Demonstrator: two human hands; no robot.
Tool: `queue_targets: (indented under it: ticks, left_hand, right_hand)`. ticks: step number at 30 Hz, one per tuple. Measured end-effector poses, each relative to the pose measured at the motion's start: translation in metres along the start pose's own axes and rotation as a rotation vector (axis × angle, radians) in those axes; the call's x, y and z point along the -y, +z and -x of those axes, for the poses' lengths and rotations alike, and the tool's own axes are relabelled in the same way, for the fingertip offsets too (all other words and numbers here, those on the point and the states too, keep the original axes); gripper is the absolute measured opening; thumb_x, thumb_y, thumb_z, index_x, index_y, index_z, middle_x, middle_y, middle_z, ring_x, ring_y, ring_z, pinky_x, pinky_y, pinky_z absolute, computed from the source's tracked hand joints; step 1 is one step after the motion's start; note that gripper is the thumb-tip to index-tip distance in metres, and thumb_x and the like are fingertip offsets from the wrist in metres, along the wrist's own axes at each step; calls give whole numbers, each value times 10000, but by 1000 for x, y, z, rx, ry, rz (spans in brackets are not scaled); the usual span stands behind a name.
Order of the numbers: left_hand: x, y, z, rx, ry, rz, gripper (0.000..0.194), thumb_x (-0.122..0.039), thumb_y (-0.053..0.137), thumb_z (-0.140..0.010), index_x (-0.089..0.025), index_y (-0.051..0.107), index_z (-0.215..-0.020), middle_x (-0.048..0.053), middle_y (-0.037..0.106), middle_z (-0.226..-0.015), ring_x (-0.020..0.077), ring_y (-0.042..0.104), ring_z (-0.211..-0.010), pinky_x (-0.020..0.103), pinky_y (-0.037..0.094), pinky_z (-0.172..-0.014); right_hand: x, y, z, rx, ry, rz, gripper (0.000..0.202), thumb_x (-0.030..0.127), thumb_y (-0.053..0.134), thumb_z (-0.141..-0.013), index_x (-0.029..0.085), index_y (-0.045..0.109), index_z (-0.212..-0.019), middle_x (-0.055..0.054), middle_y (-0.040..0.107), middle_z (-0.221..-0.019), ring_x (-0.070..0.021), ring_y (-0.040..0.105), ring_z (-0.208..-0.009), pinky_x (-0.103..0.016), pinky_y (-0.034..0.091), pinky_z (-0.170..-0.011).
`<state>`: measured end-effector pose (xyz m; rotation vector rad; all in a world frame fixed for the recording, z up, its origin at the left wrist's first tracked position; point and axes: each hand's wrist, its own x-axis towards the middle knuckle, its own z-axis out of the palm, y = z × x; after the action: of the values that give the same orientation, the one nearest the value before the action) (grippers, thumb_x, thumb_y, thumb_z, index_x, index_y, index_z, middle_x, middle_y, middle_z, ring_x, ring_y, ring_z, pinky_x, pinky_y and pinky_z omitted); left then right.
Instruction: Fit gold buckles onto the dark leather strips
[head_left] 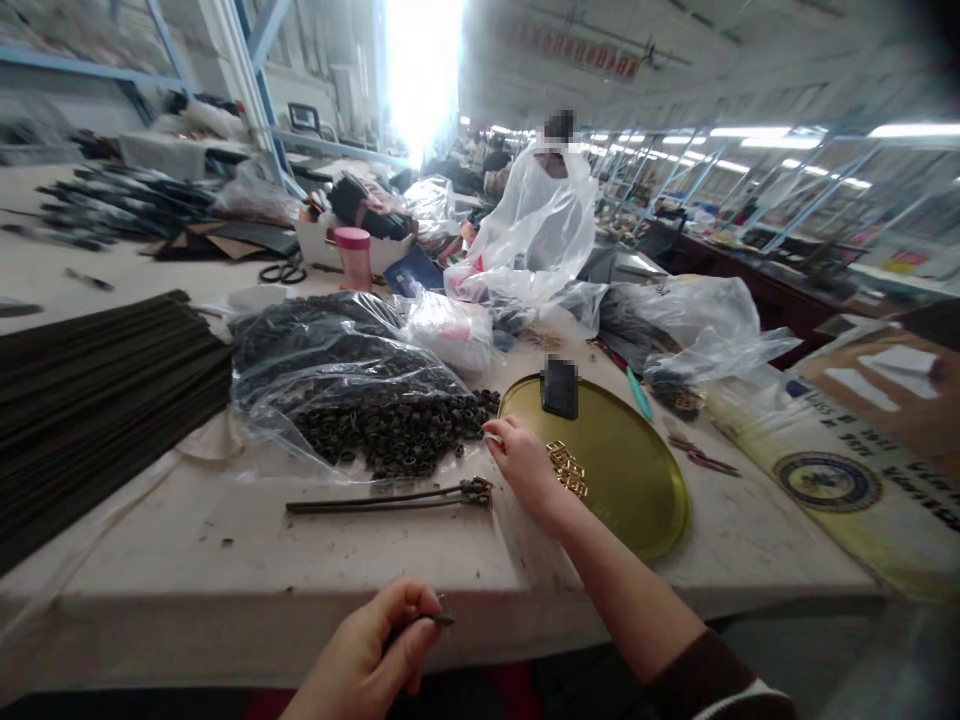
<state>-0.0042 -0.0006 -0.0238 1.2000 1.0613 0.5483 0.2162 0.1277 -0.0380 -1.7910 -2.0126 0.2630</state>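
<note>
My left hand (382,645), near the table's front edge, is closed in a pinch on the end of a thin dark strap (444,616), which has a small metal glint at its tip; the rest is hidden by the hand. My right hand (525,465) reaches over the left rim of a round gold tray (645,505). Its thumb and fingers are pinched together at the right edge of a pile of small black loops (405,435); what they hold is too small to make out. Gold buckles (568,470) lie on the tray. Finished-looking straps (390,500) with buckled ends lie between the hands.
Long dark strips (97,400) are stacked at left. A clear plastic bag (330,360) covers part of the loops. A black phone-like object (559,388) lies on the tray. Red-handled pliers (709,460), scissors (283,270) and a pink cup (354,258) stand around. A person (551,200) is behind.
</note>
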Motion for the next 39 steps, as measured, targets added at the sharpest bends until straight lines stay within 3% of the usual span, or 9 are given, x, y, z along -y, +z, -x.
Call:
queue_targets:
  ticks: [5,10,13,16,19,21,27,34,39]
  left_hand:
    - [3,-8,-11,27,-26,-39,252,-427,471,-792,-175,479,-798,-67,410,-554,97,373,-494,200,296,-482]
    - [4,-10,-11,-17,0,-116,208,-364,436,-816,-164,494,-815,-59,432,-569,104,403,-517,206,316,-497]
    - [-5,-7,-8,-60,7,-90,221,-376,455,-796,-159,494,-795,-64,428,-540,103,406,-498,208,316,-488]
    - [-16,-2,-5,-72,16,-63,234,-391,489,-771,-157,498,-766,-69,426,-507,95,393,-473,199,298,-465]
    - [-20,4,-1,-46,11,-10,247,-408,502,-763,-161,492,-767,-78,419,-480,81,362,-441,181,269,-434]
    - [-20,6,3,-31,-12,28,259,-419,507,-759,-161,478,-760,-85,406,-462,68,326,-411,171,240,-410]
    - [-17,7,20,-19,-32,56,256,-404,514,-760,-157,462,-716,-92,376,-452,53,292,-385,165,209,-382]
    - [-6,6,31,-80,33,-5,205,-353,492,-784,-150,505,-755,-72,413,-507,76,361,-444,182,286,-427]
    - [-3,5,33,-122,45,-141,218,-344,460,-798,-139,524,-759,-54,445,-528,97,406,-468,203,307,-453]
  right_hand:
    - [-7,20,-29,65,-9,32,92,107,532,-750,156,595,-794,-88,590,-874,-192,552,-819,-277,388,-728]
    - [-3,11,-5,46,-3,-44,68,146,501,-774,150,559,-808,-62,589,-801,-165,549,-757,-279,411,-723]
    - [13,-1,31,62,48,-421,140,248,513,-785,154,538,-887,-35,593,-771,-140,559,-686,-268,449,-657]
    - [39,-15,72,176,129,-981,285,290,584,-741,187,538,-1003,-41,622,-913,-141,586,-817,-276,464,-730]
    - [63,-25,104,308,166,-1172,250,285,607,-734,217,590,-974,-26,638,-934,-132,588,-842,-269,464,-751]
    - [74,-27,117,323,137,-1209,199,275,615,-731,218,619,-922,-21,643,-909,-132,590,-834,-270,468,-752]
    - [88,-21,132,203,66,-1182,62,248,609,-737,209,645,-769,-33,660,-920,-153,595,-894,-298,467,-809]
    - [95,-6,149,212,160,-1214,210,291,597,-743,215,604,-938,-44,672,-950,-163,618,-879,-339,501,-799]
    - [92,1,155,256,71,-1021,240,254,533,-794,216,583,-1026,-55,645,-1023,-172,591,-945,-368,453,-872]
